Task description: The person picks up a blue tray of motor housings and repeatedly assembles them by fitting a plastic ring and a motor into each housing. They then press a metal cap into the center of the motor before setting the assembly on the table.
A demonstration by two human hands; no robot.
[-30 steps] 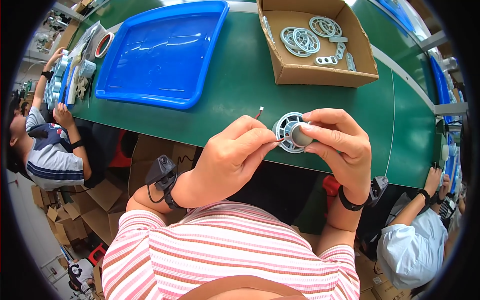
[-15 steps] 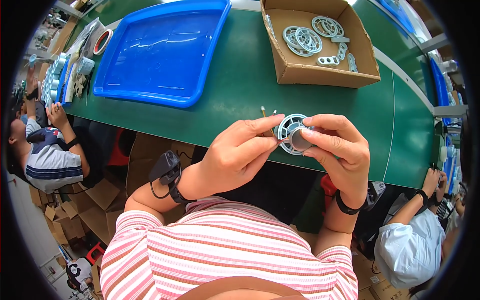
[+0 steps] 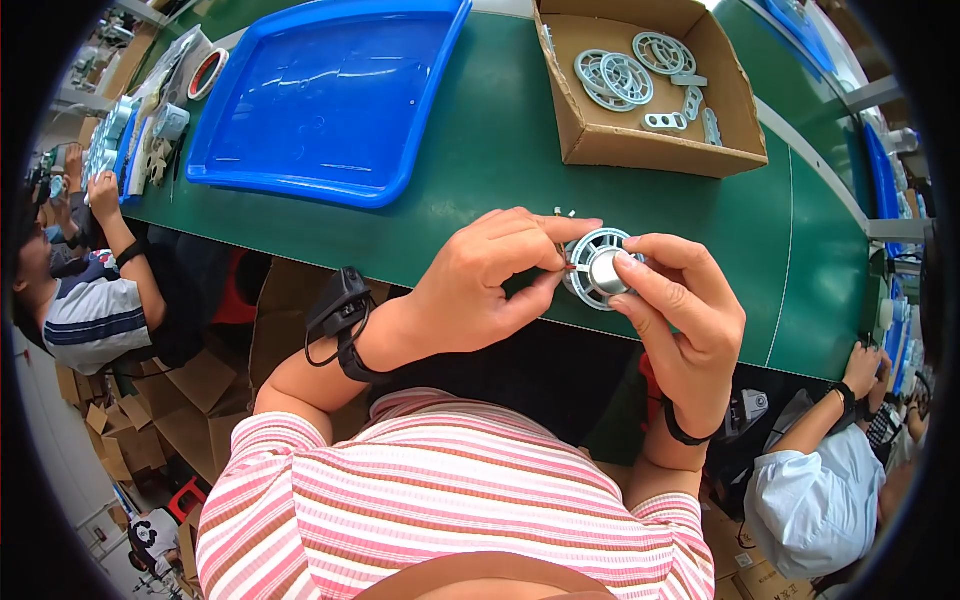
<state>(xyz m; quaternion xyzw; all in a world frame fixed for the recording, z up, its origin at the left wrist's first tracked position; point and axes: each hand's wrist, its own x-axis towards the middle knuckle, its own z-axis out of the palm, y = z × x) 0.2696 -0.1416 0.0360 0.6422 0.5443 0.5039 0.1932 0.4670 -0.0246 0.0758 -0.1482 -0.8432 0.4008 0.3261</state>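
Observation:
Above the near table edge, a round pale-blue spoked frame (image 3: 590,239) is tilted up, with a silver disc-shaped motor (image 3: 604,271) at its middle. My right hand (image 3: 690,300) grips them from the right, thumb and fingers at the motor and the frame's edge. On the other side, my left hand (image 3: 500,270) pinches thin wires at the frame's left edge, its index finger stretched along the top. Small white connectors (image 3: 565,211) stick up behind that finger. The left fingertips partly hide the wires.
A blue tray (image 3: 300,185) lies at the back left of the green table (image 3: 480,130). At the back right, a cardboard box (image 3: 660,158) contains pale-blue spoked rings and small holed plates. Tape rolls and parts are at far left. People sit on both sides.
Both hands have shifted slightly right with the frame and motor. The frame has turned to show more of the motor's shiny face. My left fingers have changed position on the wires.

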